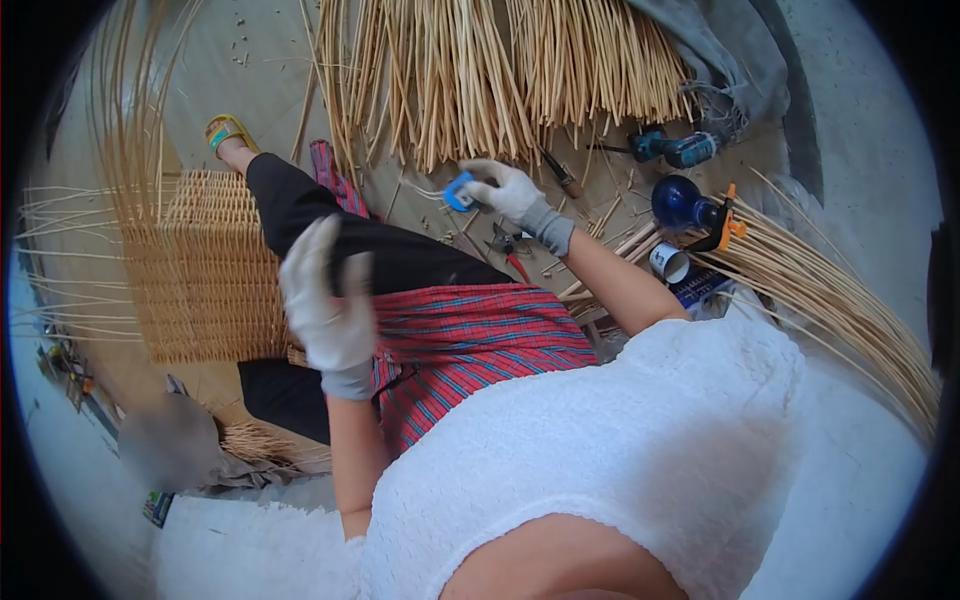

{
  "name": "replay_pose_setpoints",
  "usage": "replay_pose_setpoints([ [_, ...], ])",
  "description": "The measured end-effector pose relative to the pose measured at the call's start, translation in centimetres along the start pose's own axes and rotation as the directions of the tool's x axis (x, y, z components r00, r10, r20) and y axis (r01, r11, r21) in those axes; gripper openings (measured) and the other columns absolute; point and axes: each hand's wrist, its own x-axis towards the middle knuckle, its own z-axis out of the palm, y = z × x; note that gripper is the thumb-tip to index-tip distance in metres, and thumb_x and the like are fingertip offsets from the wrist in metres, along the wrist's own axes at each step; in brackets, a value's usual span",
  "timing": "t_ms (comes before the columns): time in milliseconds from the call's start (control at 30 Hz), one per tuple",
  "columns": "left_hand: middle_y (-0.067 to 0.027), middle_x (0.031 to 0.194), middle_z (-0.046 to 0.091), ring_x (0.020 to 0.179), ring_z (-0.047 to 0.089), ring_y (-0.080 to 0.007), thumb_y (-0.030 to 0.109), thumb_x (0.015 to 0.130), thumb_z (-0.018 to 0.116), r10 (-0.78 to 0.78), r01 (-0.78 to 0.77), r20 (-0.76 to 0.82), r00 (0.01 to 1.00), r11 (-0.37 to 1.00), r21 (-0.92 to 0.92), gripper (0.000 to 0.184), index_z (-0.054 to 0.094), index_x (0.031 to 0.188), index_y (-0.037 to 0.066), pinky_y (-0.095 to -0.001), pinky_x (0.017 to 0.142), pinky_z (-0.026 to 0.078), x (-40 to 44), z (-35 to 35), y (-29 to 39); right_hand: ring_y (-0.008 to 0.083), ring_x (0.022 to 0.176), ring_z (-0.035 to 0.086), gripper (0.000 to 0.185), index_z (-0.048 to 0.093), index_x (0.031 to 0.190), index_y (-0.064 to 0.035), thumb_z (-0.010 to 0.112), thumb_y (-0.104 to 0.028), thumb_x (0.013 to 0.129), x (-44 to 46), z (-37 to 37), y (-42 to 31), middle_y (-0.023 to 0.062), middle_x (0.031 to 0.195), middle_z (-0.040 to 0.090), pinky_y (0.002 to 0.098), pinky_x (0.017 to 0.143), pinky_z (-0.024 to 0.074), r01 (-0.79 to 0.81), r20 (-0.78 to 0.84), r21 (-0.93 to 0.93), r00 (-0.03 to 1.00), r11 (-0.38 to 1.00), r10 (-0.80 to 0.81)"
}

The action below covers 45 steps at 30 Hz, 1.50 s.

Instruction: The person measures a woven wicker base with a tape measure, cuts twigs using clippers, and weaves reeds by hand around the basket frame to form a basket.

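Observation:
My right hand (508,193), in a white glove with a grey cuff, is closed around a small blue tape measure (460,191). A thin pale strip reaches left from it. Nothing is in my left hand (325,300), also gloved; it is raised over my lap with fingers stretched out and slightly blurred. Just left of it lies a woven wicker piece (205,285), partly hidden by my leg and that hand. Long unwoven rods (80,285) stick out from its left side, and others (130,120) rise past its upper edge.
A thick bundle of peeled rods (450,80) lies at the top, another (830,300) at the right. Nearby are red-handled pruning shears (515,262), a blue cordless drill (680,148), a blue spray bottle (685,203) and a white cup (668,262). Rod offcuts litter the floor.

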Motion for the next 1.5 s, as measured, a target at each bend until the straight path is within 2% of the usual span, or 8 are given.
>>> replay_pose_setpoints([
  [433, -0.0059, 0.084, 0.063, 0.084, 0.061, -0.0258, 0.042, 0.089, 0.067, -0.005, -0.013, 0.041, 0.999, 0.904, 0.428, 0.048, 0.063, 0.13, 0.019, -0.0432, 0.08, 0.043, -1.4, -3.0, 1.6, 0.0159, 0.053, 0.059, 0.02, 0.052, 0.088, -0.0077, 0.071, -0.008, 0.085, -3.0, 1.5, -14.0, 0.0025, 0.07, 0.056, 0.03, 0.048, 0.0513, -0.179, 0.37, 0.603, 0.926, 0.777, -0.073],
  [567, -0.0098, 0.091, 0.069, 0.09, 0.064, -0.0281, 0.039, 0.096, 0.059, -0.256, 0.262, -0.09, 0.962, 0.789, 0.555, 0.027, 0.07, 0.089, 0.015, -0.0447, 0.096, 0.041, -6.8, -4.5, -6.7, 0.0245, 0.082, 0.07, 0.039, 0.059, 0.109, -0.001, 0.069, -0.035, 0.091, 2.3, 1.1, 0.8, 0.0144, 0.092, 0.069, 0.038, 0.072, 0.0576, -0.114, 0.129, -0.004, 0.985, 0.993, 0.114],
  [633, -0.01, 0.089, 0.069, 0.087, 0.065, -0.0273, 0.038, 0.098, 0.057, -0.432, 0.463, -0.181, 0.884, 0.865, 0.194, 0.03, 0.069, 0.089, 0.012, -0.0422, 0.091, 0.044, -9.5, -4.0, -10.4, 0.0377, 0.099, 0.07, 0.057, 0.065, 0.114, -0.0044, 0.071, -0.051, 0.082, 0.0, -0.6, 9.6, 0.0216, 0.111, 0.07, 0.045, 0.084, 0.0558, -0.088, 0.036, -0.85, 0.974, 0.519, 0.225],
  [733, -0.0112, 0.083, 0.069, 0.079, 0.066, -0.0246, 0.036, 0.103, 0.052, -0.629, 0.584, -0.227, 0.744, 0.776, -0.236, 0.035, 0.064, 0.09, 0.005, -0.0363, 0.074, 0.052, -12.5, -2.4, -13.1, 0.0275, 0.103, 0.072, 0.047, 0.072, 0.112, -0.0123, 0.078, -0.041, 0.076, -2.9, -0.7, 17.7, 0.0127, 0.111, 0.074, 0.0415, 0.086, 0.0569, -0.166, -0.063, -0.975, 0.84, 0.145, 0.54],
  [1133, -0.0124, 0.081, 0.07, 0.073, 0.066, -0.0199, 0.026, 0.107, 0.041, -0.782, 0.46, -0.289, 0.553, 0.575, -0.676, 0.029, 0.056, 0.095, 0.004, -0.0352, 0.073, 0.053, -11.7, 1.0, -14.7, 0.0409, 0.129, 0.053, 0.054, 0.061, 0.112, -0.0012, 0.041, -0.05, 0.098, -2.8, -3.8, 15.0, 0.0292, 0.125, 0.062, 0.0503, 0.104, 0.0413, -0.391, 0.108, -0.636, 0.809, 0.665, 0.578],
  [1333, -0.0128, 0.078, 0.069, 0.064, 0.063, -0.0167, 0.025, 0.108, 0.039, -0.851, 0.216, -0.241, 0.467, 0.374, -0.902, 0.027, 0.054, 0.1, 0.003, -0.0302, 0.06, 0.053, -9.2, -2.2, -20.8, 0.029, 0.06, 0.057, 0.028, 0.06, 0.1, -0.0091, 0.053, -0.036, 0.1, -1.2, -8.1, 1.1, 0.0118, 0.069, 0.057, 0.0408, 0.059, 0.0493, 0.378, 0.228, -0.569, 0.926, 0.73, -0.302],
  [1400, -0.0138, 0.078, 0.068, 0.062, 0.063, -0.0183, 0.024, 0.108, 0.04, -0.821, 0.148, -0.311, 0.479, 0.424, -0.893, 0.028, 0.054, 0.102, 0.001, -0.031, 0.059, 0.053, -7.2, -4.6, -21.9, 0.0153, 0.045, 0.04, 0.031, 0.059, 0.101, -0.0128, 0.05, -0.042, 0.104, -1.5, -9.9, -7.3, -0.0011, 0.059, 0.04, 0.0317, 0.042, 0.0365, -0.473, 0.334, 0.202, 0.856, 0.857, 0.394],
  [1500, -0.0119, 0.08, 0.066, 0.062, 0.062, -0.0177, 0.024, 0.108, 0.041, -0.807, 0.02, -0.3, 0.509, 0.36, -0.933, 0.025, 0.054, 0.104, 0.003, -0.0319, 0.05, 0.052, -4.4, -7.0, -25.5, 0.0072, 0.046, 0.032, 0.036, 0.06, 0.108, -0.0139, 0.047, -0.047, 0.103, -1.7, -7.2, -12.8, -0.0054, 0.062, 0.036, 0.0245, 0.042, 0.0265, -0.391, 0.522, 0.059, 0.797, 0.919, 0.306],
])
